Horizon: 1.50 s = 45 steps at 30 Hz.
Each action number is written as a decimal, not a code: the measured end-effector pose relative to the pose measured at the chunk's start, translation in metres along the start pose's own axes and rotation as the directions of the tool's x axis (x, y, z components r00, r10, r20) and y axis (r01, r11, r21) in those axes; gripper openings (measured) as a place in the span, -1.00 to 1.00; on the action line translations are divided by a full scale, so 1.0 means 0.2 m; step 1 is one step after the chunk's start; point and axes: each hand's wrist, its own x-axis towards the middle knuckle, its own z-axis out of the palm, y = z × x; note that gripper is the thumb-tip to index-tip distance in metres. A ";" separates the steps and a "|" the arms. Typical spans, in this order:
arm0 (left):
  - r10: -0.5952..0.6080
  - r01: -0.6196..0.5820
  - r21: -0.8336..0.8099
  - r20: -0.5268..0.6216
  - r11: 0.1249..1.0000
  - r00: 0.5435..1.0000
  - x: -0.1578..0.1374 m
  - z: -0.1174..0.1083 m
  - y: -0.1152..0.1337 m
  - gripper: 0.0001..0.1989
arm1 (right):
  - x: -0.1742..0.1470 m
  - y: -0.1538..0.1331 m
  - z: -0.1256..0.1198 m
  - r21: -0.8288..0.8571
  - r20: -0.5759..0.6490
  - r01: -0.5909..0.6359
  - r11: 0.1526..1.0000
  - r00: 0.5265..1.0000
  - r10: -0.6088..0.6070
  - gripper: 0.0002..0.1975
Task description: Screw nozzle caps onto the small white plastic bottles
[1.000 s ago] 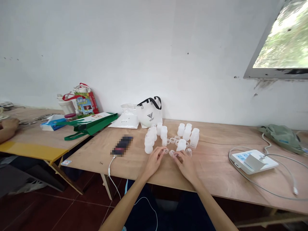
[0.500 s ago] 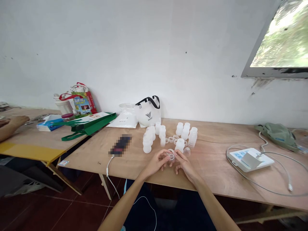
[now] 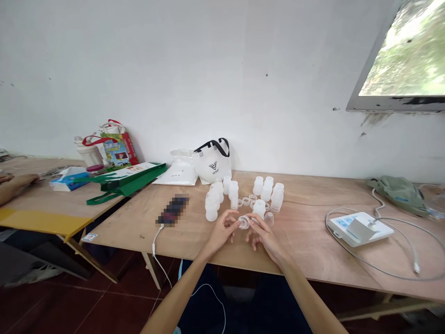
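Near the table's front edge, my left hand [image 3: 222,231] and my right hand [image 3: 266,236] hold a small clear plastic ring [image 3: 244,222] between them, fingertips pinching it from either side. Just beyond my fingers stands a translucent white bottle [image 3: 259,208]. A clear dome-shaped cap [image 3: 269,219] lies right of it, close to my right hand. Several loose plastic rings [image 3: 246,201] lie behind my hands. More white bottles stand in a group [image 3: 212,208] on the left and another [image 3: 277,198] on the right.
A blurred-out phone [image 3: 173,210] with a white cable lies left. Behind stand a white tote bag [image 3: 212,162] and a white plastic package [image 3: 179,171]. A white power strip [image 3: 359,229] and a green cloth item [image 3: 399,195] lie right. Another person's arm [image 3: 17,185] rests at far left.
The ring pieces between my fingers, seen as two overlapping circles before, now look like one piece, tilted differently and slightly further left. The view has shifted a little.
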 end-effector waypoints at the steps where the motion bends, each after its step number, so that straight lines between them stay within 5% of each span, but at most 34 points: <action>1: -0.004 0.004 0.007 -0.005 1.000 1.000 0.00 0.00 -0.01 -0.51 | 0.00 0.00 0.00 -0.006 0.014 0.004 1.000 1.000 -0.004 -0.53; 20: -0.112 0.085 0.180 0.146 0.980 0.983 -0.03 0.01 0.02 -0.58 | 0.01 -0.01 0.00 -0.080 -0.040 -0.050 0.996 0.998 0.047 -0.42; 31: -0.036 0.014 0.169 0.126 0.986 0.991 -0.01 0.05 -0.04 -0.67 | 0.01 0.07 0.02 -0.332 -0.024 0.094 0.939 0.994 -0.108 -0.59; 45: 0.023 -0.064 0.328 0.127 0.942 0.992 -0.02 0.05 -0.01 -0.57 | 0.02 0.08 0.00 -0.206 0.024 0.094 0.974 0.996 -0.091 -0.63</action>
